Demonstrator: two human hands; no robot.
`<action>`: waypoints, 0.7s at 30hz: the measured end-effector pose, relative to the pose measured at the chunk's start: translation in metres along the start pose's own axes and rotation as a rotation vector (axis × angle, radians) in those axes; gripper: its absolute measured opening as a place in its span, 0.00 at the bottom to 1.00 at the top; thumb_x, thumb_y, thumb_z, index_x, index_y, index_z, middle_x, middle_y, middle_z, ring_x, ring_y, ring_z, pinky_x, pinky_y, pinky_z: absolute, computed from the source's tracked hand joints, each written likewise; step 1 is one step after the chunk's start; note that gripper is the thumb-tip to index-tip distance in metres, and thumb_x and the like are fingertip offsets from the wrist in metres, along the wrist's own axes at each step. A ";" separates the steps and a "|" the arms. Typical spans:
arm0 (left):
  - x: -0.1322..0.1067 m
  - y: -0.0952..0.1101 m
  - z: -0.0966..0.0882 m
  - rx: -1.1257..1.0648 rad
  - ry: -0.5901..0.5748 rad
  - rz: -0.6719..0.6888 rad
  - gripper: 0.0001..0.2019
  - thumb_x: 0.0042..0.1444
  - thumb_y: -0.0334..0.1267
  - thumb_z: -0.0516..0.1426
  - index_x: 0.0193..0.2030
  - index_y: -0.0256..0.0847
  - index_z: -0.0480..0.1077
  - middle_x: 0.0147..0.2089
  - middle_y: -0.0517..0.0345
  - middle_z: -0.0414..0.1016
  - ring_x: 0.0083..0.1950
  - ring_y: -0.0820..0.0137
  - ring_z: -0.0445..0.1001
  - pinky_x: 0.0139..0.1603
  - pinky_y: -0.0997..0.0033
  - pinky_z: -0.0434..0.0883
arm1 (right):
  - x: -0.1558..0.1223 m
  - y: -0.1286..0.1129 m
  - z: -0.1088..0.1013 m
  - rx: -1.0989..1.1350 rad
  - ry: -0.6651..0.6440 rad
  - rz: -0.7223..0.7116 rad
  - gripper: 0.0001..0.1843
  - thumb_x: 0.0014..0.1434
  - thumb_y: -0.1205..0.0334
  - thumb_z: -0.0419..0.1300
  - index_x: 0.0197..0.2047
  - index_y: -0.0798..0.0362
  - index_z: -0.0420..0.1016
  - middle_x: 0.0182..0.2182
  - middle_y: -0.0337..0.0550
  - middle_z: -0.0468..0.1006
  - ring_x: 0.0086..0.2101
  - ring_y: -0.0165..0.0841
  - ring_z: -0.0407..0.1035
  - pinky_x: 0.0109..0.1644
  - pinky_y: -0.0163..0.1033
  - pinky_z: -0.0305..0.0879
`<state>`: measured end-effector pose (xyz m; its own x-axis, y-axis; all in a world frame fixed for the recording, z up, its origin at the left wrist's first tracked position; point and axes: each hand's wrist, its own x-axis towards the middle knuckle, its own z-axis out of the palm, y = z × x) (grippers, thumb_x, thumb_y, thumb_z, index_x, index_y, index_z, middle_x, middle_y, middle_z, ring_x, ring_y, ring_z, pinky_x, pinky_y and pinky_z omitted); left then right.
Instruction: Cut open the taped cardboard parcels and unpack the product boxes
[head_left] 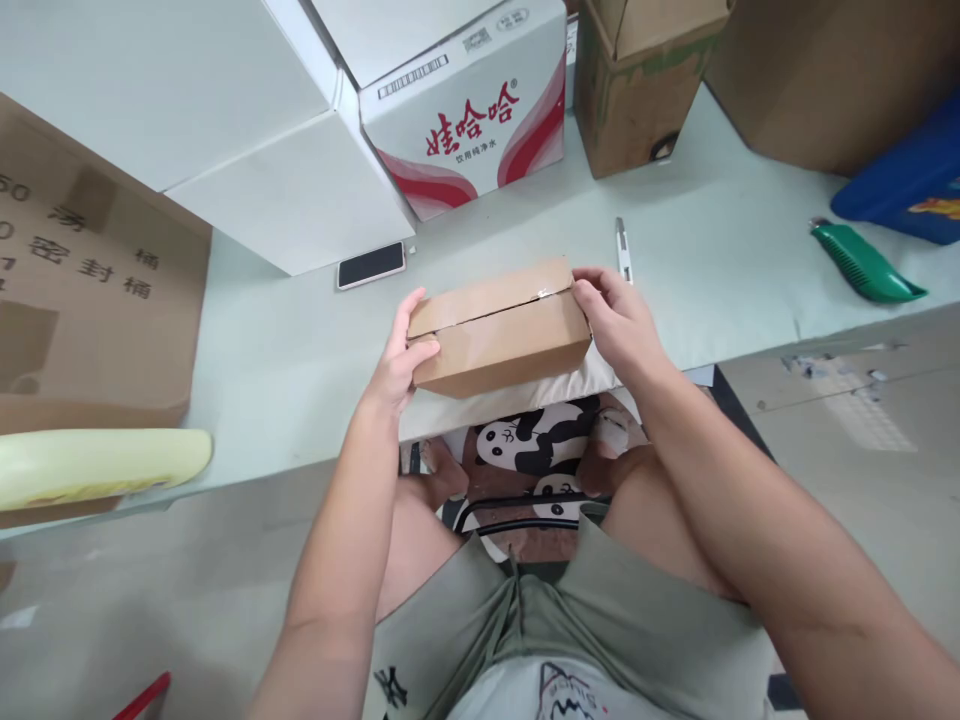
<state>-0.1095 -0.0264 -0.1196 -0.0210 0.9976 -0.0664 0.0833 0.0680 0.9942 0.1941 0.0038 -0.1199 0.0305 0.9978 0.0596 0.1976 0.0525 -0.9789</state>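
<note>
A small brown cardboard box (pixel 501 325) is held between my two hands at the table's front edge, its taped seam facing up. My left hand (pixel 401 360) grips the box's left end, thumb on the top and fingers along the side. At the opposite end, my right hand (pixel 611 315) is closed round the corner, with some fingers hidden behind it. Just beyond the right hand lies a white utility knife (pixel 623 250). A phone (pixel 371 266) with a dark screen rests on the table past the left hand.
A white-and-red carton (pixel 472 120), white boxes (pixel 292 190) and a brown carton (pixel 645 100) line the back of the table (pixel 262 340). A large cardboard box (pixel 97 270) and a pale yellow object (pixel 105 465) stand left. To the right are a green tape dispenser-like tool (pixel 870 262) and a blue container (pixel 907 185).
</note>
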 end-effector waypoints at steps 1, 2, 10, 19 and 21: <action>0.003 -0.004 0.000 -0.016 0.004 0.035 0.41 0.42 0.43 0.69 0.67 0.60 0.65 0.68 0.58 0.68 0.64 0.56 0.72 0.59 0.63 0.75 | -0.001 0.000 -0.002 0.004 -0.021 0.006 0.21 0.64 0.44 0.57 0.51 0.50 0.76 0.50 0.48 0.81 0.50 0.41 0.75 0.55 0.49 0.74; 0.005 -0.009 -0.001 -0.043 0.011 0.070 0.40 0.42 0.43 0.69 0.66 0.60 0.67 0.67 0.58 0.68 0.64 0.57 0.72 0.58 0.64 0.75 | -0.001 0.001 -0.003 0.004 -0.044 0.011 0.21 0.65 0.43 0.56 0.51 0.49 0.77 0.50 0.48 0.81 0.50 0.41 0.75 0.55 0.50 0.74; 0.007 -0.019 0.011 -0.212 0.005 0.183 0.29 0.46 0.39 0.67 0.58 0.54 0.70 0.55 0.57 0.70 0.50 0.65 0.74 0.44 0.69 0.76 | 0.034 0.039 -0.030 -0.551 0.148 -0.059 0.23 0.59 0.57 0.57 0.55 0.52 0.79 0.54 0.56 0.78 0.57 0.47 0.71 0.65 0.58 0.66; -0.015 -0.022 0.018 -0.223 -0.068 0.255 0.22 0.56 0.42 0.64 0.57 0.54 0.66 0.49 0.58 0.69 0.42 0.68 0.71 0.37 0.69 0.72 | 0.050 0.048 -0.037 -0.951 0.053 0.150 0.15 0.52 0.60 0.59 0.44 0.52 0.76 0.44 0.54 0.76 0.50 0.49 0.71 0.62 0.57 0.64; -0.020 -0.022 0.017 -0.187 -0.049 0.292 0.22 0.58 0.42 0.62 0.58 0.53 0.64 0.51 0.57 0.69 0.44 0.67 0.71 0.40 0.68 0.73 | 0.050 0.042 -0.033 -0.961 0.071 0.181 0.08 0.51 0.60 0.58 0.37 0.50 0.69 0.33 0.46 0.71 0.38 0.42 0.68 0.52 0.51 0.66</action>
<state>-0.0940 -0.0478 -0.1411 0.0252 0.9744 0.2236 -0.1050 -0.2198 0.9699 0.2367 0.0542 -0.1519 0.1914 0.9809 -0.0335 0.8970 -0.1887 -0.3997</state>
